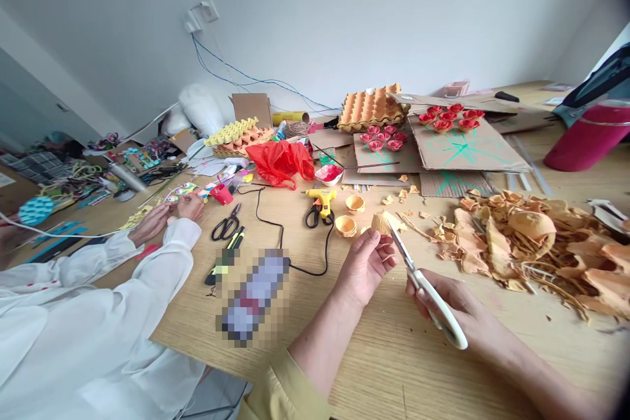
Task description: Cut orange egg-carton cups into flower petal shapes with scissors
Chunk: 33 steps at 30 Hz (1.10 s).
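Observation:
Between the thumb and fingers of my left hand (367,262) is a tan egg-carton cup (382,222), lifted above the table. My right hand (445,295) grips white-handled scissors (436,312), whose blades reach up to the cup's right edge. Whether the blades are parted is hard to see. Two cut carton cups, one nearer (346,226) and one farther (355,203), sit just beyond my left hand. A heap of carton scraps (512,236) lies to the right of my hands.
A yellow glue gun (321,200), black scissors (226,226) and a cutter (231,246) lie left of my hands. Cardboard with red paper flowers (445,119), egg trays (371,105) and a red bag (280,161) stand behind. At left, a white-sleeved person (162,256) works. A pink bottle (588,134) stands right.

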Each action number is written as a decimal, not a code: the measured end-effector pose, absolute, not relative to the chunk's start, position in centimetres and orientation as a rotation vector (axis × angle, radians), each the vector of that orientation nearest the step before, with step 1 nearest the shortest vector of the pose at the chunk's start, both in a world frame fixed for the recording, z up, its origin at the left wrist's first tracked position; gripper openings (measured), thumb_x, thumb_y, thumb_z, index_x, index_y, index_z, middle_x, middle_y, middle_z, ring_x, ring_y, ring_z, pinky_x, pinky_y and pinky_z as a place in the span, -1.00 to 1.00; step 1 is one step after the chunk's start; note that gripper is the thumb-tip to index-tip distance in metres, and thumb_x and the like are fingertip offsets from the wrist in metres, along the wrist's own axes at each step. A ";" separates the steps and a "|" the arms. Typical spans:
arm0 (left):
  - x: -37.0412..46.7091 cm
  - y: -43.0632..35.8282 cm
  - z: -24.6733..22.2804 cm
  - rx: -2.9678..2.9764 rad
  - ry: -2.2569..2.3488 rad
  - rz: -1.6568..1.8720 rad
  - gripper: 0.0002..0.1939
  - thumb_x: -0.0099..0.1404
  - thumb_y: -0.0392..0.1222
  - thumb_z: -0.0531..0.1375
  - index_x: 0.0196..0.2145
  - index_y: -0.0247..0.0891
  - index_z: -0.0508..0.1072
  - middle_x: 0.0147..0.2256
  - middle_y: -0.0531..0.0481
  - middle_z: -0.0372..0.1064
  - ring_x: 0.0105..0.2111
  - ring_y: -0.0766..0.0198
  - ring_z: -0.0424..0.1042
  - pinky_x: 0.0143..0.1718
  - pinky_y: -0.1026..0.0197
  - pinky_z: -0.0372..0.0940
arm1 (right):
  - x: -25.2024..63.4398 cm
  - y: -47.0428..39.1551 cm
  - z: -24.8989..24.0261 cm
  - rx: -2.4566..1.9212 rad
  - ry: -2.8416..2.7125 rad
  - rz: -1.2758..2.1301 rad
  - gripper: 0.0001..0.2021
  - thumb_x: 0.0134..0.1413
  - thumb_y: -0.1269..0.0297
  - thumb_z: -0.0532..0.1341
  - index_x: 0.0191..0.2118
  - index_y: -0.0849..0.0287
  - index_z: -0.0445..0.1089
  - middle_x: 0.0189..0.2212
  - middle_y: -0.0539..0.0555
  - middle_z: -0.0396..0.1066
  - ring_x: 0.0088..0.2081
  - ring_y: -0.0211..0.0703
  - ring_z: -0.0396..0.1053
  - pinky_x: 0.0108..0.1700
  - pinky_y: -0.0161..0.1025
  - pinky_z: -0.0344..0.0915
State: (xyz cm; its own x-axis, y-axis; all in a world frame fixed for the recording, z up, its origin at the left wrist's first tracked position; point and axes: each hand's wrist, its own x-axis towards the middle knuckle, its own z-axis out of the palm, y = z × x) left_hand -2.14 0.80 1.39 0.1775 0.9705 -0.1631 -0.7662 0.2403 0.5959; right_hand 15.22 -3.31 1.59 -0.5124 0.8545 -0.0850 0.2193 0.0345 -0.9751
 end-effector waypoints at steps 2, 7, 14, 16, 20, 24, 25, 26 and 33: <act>-2.3 0.9 1.4 0.483 0.635 1.282 -0.59 0.09 0.07 0.38 -0.30 -0.31 0.44 -0.31 -0.02 0.43 -0.41 0.37 0.40 -0.39 0.30 0.28 | 15.4 -3.2 1.7 -1.061 -1.745 1.534 -0.55 0.17 -0.21 0.11 -0.35 0.14 0.33 -0.56 -0.08 0.21 -0.52 -0.26 0.14 -0.46 -0.29 0.12; -2.5 0.7 2.8 0.711 0.649 1.383 -0.46 0.08 -0.04 0.40 0.01 -0.08 0.41 -0.08 -0.02 0.42 -0.16 0.28 0.44 -0.22 0.28 0.31 | 16.1 -3.1 2.5 -0.977 -1.695 1.665 -0.51 0.17 -0.23 0.10 -0.31 0.16 0.38 -0.58 -0.04 0.28 -0.57 -0.27 0.20 -0.52 -0.30 0.17; -2.9 0.8 3.9 0.678 0.708 1.518 -0.59 0.07 -0.07 0.41 -0.13 -0.15 0.49 -0.21 0.02 0.42 -0.30 0.38 0.39 -0.24 0.31 0.28 | 18.9 -2.2 4.0 -0.864 -1.885 1.814 -0.52 0.22 -0.20 0.07 -0.24 0.15 0.42 -0.49 0.02 0.35 -0.51 -0.26 0.26 -0.44 -0.28 0.25; -3.2 1.0 4.0 0.540 0.704 1.586 -0.64 0.11 -0.01 0.37 -0.17 -0.20 0.48 -0.24 0.00 0.42 -0.33 0.38 0.38 -0.27 0.31 0.28 | 19.4 -1.9 4.2 -0.880 -1.914 1.818 -0.54 0.21 -0.20 0.09 -0.24 0.14 0.42 -0.50 0.02 0.35 -0.49 -0.25 0.27 -0.43 -0.29 0.25; -4.4 1.1 5.1 0.431 0.658 1.667 -0.67 0.21 0.10 0.26 -0.24 -0.22 0.48 -0.27 -0.02 0.42 -0.34 0.37 0.35 -0.28 0.31 0.28 | 16.9 -3.7 3.8 -0.901 -1.687 1.857 -0.58 0.20 -0.16 0.13 -0.32 0.15 0.37 -0.46 0.06 0.43 -0.49 -0.25 0.30 -0.43 -0.28 0.28; -6.3 0.8 7.2 0.481 0.556 1.746 -0.60 0.21 0.21 0.23 -0.25 -0.18 0.48 -0.28 -0.02 0.43 -0.35 0.36 0.34 -0.27 0.29 0.29 | 12.0 -6.8 2.5 -0.729 -1.434 2.000 -0.53 0.21 -0.18 0.09 -0.34 0.17 0.38 -0.44 0.10 0.47 -0.45 -0.18 0.38 -0.40 -0.22 0.34; -6.7 0.7 7.7 0.492 0.522 1.777 -0.60 0.21 0.22 0.22 -0.25 -0.17 0.48 -0.28 -0.01 0.43 -0.37 0.37 0.33 -0.28 0.29 0.28 | 11.3 -7.1 2.3 -0.727 -1.414 2.050 -0.53 0.20 -0.20 0.08 -0.36 0.16 0.39 -0.45 0.09 0.46 -0.45 -0.17 0.39 -0.39 -0.20 0.35; -7.1 0.6 8.0 0.496 0.495 1.782 -0.60 0.22 0.23 0.21 -0.26 -0.17 0.48 -0.28 0.00 0.43 -0.37 0.37 0.33 -0.29 0.30 0.28 | 11.0 -7.0 2.1 -0.753 -1.386 2.118 -0.53 0.20 -0.20 0.08 -0.37 0.15 0.38 -0.44 0.08 0.46 -0.42 -0.15 0.41 -0.36 -0.18 0.37; -6.4 0.5 7.6 0.426 0.513 1.653 -0.60 0.24 0.20 0.21 -0.19 -0.18 0.48 -0.27 -0.03 0.42 -0.36 0.35 0.34 -0.31 0.28 0.29 | 15.6 -2.0 2.9 -1.242 -1.361 1.050 -0.72 0.15 -0.05 0.24 -0.35 0.07 0.40 -0.36 0.04 0.44 -0.28 -0.10 0.38 -0.21 -0.16 0.34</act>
